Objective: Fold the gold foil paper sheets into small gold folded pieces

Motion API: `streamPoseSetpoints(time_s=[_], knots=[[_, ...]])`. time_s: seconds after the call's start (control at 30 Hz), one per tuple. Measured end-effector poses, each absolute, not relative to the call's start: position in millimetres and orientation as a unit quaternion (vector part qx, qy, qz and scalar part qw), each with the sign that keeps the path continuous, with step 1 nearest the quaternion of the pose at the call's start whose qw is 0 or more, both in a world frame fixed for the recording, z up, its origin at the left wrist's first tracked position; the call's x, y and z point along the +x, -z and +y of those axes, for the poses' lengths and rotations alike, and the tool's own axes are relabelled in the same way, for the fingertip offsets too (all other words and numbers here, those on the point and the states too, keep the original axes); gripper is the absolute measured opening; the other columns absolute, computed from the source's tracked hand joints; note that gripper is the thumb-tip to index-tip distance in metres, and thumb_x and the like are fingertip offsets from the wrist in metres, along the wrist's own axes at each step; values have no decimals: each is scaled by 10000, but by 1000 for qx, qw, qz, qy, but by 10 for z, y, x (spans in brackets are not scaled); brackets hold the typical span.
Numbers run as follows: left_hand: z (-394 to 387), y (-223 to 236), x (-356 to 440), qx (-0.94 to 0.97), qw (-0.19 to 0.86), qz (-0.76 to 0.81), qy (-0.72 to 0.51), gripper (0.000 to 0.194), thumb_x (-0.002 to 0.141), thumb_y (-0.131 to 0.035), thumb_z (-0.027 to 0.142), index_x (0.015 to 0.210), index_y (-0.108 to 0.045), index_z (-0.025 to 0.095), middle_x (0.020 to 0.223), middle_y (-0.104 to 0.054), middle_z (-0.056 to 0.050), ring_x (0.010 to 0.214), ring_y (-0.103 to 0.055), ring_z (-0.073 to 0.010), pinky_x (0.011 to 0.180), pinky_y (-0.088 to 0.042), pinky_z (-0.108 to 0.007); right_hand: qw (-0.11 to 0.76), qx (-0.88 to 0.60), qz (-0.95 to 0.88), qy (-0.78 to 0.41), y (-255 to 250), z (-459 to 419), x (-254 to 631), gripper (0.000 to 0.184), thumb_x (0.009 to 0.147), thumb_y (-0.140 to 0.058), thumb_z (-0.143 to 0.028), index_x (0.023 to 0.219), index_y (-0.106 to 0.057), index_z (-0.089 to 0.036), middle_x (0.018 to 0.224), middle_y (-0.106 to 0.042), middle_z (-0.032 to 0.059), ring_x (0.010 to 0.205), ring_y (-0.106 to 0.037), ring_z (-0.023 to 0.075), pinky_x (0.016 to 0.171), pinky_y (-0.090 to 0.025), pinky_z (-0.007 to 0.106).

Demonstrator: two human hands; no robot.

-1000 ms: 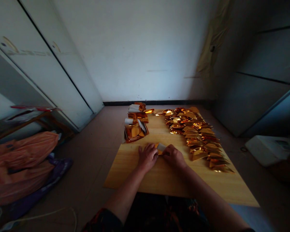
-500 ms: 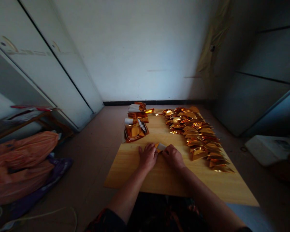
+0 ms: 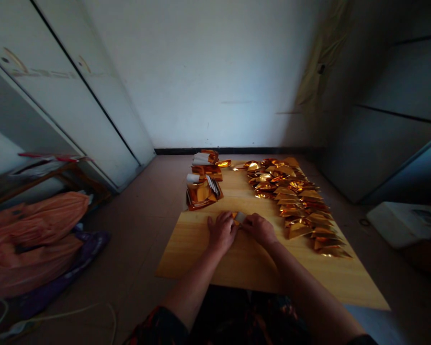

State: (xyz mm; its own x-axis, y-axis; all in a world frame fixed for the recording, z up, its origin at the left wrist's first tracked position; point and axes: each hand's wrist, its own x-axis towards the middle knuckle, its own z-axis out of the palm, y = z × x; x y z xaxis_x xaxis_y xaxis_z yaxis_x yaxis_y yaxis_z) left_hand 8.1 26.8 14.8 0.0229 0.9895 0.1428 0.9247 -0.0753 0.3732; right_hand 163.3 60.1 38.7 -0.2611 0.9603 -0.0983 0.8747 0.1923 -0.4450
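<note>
A small sheet of gold foil paper (image 3: 239,217) with a pale grey-white back lies on the wooden board between my two hands, partly folded. My left hand (image 3: 222,230) presses on its left side, fingers bent over the edge. On the other side, my right hand (image 3: 260,229) pinches the paper's right edge with thumb and fingertips. Beyond my left hand sits a stack of flat gold foil sheets (image 3: 203,192). Many folded gold foil pieces (image 3: 301,201) overlap in rows along the right of the board.
The wooden board (image 3: 194,258) stands before a white wall. Cabinets (image 3: 89,86) rise at the left, with orange-pink cloth or bags (image 3: 36,230) and a pale cable (image 3: 75,311) on the floor. A white box (image 3: 398,223) sits to the right.
The view has shifted slightly. My right hand's fingers have moved a little on the paper's right edge; both hands stay at the foil paper.
</note>
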Motion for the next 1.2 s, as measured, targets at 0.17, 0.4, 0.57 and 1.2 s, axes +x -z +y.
streamPoseSetpoints(time_s=[0.17,0.4,0.57,1.2], knots=[[262,-143,82,709,89,674,-188,170,848,-499,244,971,-616,264,1333,-521,-29,1245,-418,-242,1053,-170,-630,98,-596,-761,-236,-391,634,1674,178,834,-536,-279,910,-692,-239,962,-657,16,822,-599,132,629,-357,195],[262,-163,88,711,90,673,-184,167,828,-520,238,965,-612,262,1326,-527,-38,1240,-420,-254,1050,-181,-630,78,-620,-753,-207,-410,619,1594,188,846,-509,-315,897,-673,-238,953,-650,27,812,-599,141,600,-337,208],[244,-164,89,718,81,666,-185,186,835,-520,253,1003,-599,261,1329,-522,-42,1244,-417,-255,1050,-179,-633,64,-623,-754,-197,-431,622,1581,210,847,-489,-337,905,-670,-247,945,-650,31,807,-601,150,591,-331,217],[216,-110,142,727,22,671,-146,321,905,-396,270,1207,-498,229,1347,-506,-77,1274,-401,-243,1044,-227,-635,120,-626,-755,-155,-380,510,1552,169,825,-505,-272,823,-664,-214,894,-618,26,736,-580,127,565,-321,210]])
